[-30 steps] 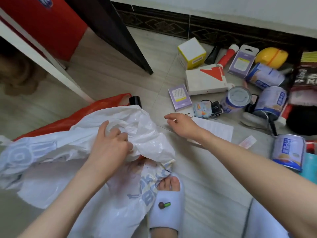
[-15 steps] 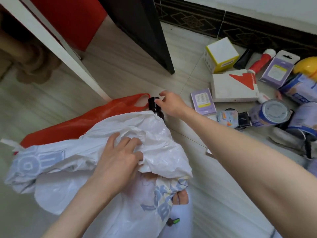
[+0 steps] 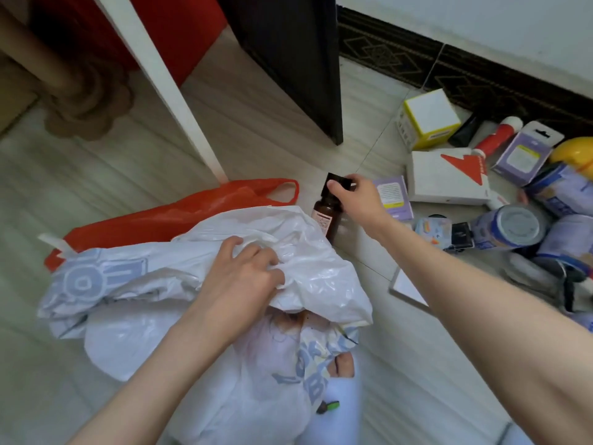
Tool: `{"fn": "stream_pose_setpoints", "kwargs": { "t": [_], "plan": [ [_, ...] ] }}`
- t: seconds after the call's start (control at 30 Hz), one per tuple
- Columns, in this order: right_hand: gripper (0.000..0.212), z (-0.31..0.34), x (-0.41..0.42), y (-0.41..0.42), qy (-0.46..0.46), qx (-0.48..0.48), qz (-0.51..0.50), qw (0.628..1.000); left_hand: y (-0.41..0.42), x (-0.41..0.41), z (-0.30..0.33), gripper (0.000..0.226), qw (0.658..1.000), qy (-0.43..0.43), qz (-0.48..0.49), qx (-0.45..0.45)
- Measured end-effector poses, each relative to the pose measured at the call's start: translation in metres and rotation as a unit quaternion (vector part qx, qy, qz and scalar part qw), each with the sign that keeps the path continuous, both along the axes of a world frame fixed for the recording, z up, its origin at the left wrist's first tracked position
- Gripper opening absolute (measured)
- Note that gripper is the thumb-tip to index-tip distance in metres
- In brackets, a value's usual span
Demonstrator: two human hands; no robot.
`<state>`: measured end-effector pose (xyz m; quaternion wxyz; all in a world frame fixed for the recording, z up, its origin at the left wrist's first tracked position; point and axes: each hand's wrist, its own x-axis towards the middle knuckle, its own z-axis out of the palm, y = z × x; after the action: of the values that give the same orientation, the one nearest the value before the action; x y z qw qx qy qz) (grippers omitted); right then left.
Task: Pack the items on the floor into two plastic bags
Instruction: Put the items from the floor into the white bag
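Two bags sit on the floor (image 3: 256, 130) in the left half of the frame: a white bag (image 3: 321, 271) crumpled on top, and a red bag (image 3: 179, 216) flat under it, with one handle loop poking out toward the middle. The left hand (image 3: 237, 281) is on the white bag near the centre, fingers curled and bunching up a fold of the plastic. The right hand (image 3: 359, 200) reaches in from the lower right and pinches the black cap of a brown bottle (image 3: 325, 216), thumb on one side and fingers wrapped over the other. The bottle stands just off the white bag's upper right edge, looks a bit tilted, and its base is tucked behind the plastic, so I can't tell if it's touching the floor.

The rest of the stuff is piled on the right side: a yellow box (image 3: 426, 120) at the upper right, a white box (image 3: 446, 178) with a red mark below it, and a small purple box (image 3: 393, 197) just beside the right hand. Further right there's a red tube (image 3: 495, 138), a purple pack (image 3: 526, 155) and a few cans (image 3: 510, 226) lying on their sides. A sheet of paper (image 3: 407, 287) lies under the right forearm. At the bottom middle, a white slipper (image 3: 340, 409) peeks out from under the white bag.
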<state>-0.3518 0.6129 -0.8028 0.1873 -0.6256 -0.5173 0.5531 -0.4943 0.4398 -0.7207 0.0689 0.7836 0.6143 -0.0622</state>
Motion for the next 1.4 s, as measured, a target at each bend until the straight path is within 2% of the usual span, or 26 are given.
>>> {"fn": "stream_pose_setpoints", "kwargs": {
  "t": [0.07, 0.1, 0.17, 0.2, 0.3, 0.4, 0.5, 0.63, 0.73, 0.83, 0.93, 1.0, 1.03, 1.1, 1.17, 1.27, 1.4],
  "plan": [
    [0.037, 0.019, 0.018, -0.009, -0.008, 0.061, 0.002, 0.998, 0.000, 0.004, 0.007, 0.007, 0.999, -0.016, 0.003, 0.030],
    [0.037, 0.031, 0.029, -0.014, -0.017, 0.093, 0.005, 0.996, 0.001, 0.008, 0.011, 0.009, 0.999, -0.023, 0.007, 0.045],
    [0.037, 0.052, 0.051, -0.026, -0.031, 0.145, 0.001, 0.989, 0.005, 0.016, 0.021, 0.031, 0.997, -0.037, 0.013, 0.069],
    [0.037, 0.062, 0.063, -0.031, -0.031, 0.163, -0.011, 0.986, 0.008, 0.020, 0.025, 0.035, 0.995, -0.055, 0.015, 0.085],
    [0.034, 0.094, 0.095, -0.050, -0.008, 0.213, -0.052, 0.976, 0.031, 0.032, 0.031, 0.033, 0.987, -0.090, 0.011, 0.129],
    [0.030, 0.119, 0.117, -0.066, 0.006, 0.255, -0.090, 0.963, 0.072, 0.046, 0.036, 0.025, 0.984, -0.056, -0.014, 0.170],
    [0.027, 0.136, 0.130, -0.080, 0.016, 0.264, -0.077, 0.961, 0.113, 0.061, 0.043, 0.011, 0.979, -0.033, -0.064, 0.190],
    [0.024, 0.141, 0.124, -0.100, 0.044, 0.238, -0.067, 0.968, 0.132, 0.071, 0.045, 0.007, 0.973, -0.053, -0.111, 0.193],
    [0.026, 0.142, 0.103, -0.115, 0.093, 0.212, -0.057, 0.971, 0.117, 0.067, 0.051, 0.021, 0.967, -0.053, -0.117, 0.221],
    [0.033, 0.139, 0.079, -0.124, 0.087, 0.220, -0.015, 0.972, 0.077, 0.055, 0.061, 0.035, 0.952, -0.092, -0.076, 0.283],
    [0.042, 0.128, 0.060, -0.128, 0.048, 0.236, 0.039, 0.970, 0.019, 0.037, 0.054, 0.037, 0.943, -0.126, 0.075, 0.299],
    [0.042, 0.115, 0.051, -0.127, 0.020, 0.224, 0.044, 0.973, -0.007, 0.028, 0.040, 0.040, 0.947, -0.090, 0.156, 0.264],
    [0.041, 0.108, 0.046, -0.126, 0.006, 0.213, 0.022, 0.977, -0.012, 0.024, 0.033, 0.045, 0.957, -0.057, 0.181, 0.218],
    [0.037, 0.093, 0.035, -0.126, -0.008, 0.163, -0.064, 0.985, -0.010, 0.018, 0.023, 0.060, 0.972, -0.006, 0.213, 0.103],
    [0.036, 0.081, 0.020, -0.126, 0.010, 0.058, -0.171, 0.984, 0.002, 0.011, 0.017, 0.065, 0.972, 0.019, 0.230, 0.033],
    [0.034, 0.064, -0.001, -0.123, 0.082, -0.088, -0.287, 0.950, 0.023, 0.005, 0.011, 0.063, 0.975, 0.023, 0.220, 0.018],
    [0.032, 0.034, -0.012, -0.120, 0.095, -0.131, -0.303, 0.939, 0.036, 0.004, 0.007, 0.063, 0.979, 0.018, 0.202, 0.013]
  ]
}}
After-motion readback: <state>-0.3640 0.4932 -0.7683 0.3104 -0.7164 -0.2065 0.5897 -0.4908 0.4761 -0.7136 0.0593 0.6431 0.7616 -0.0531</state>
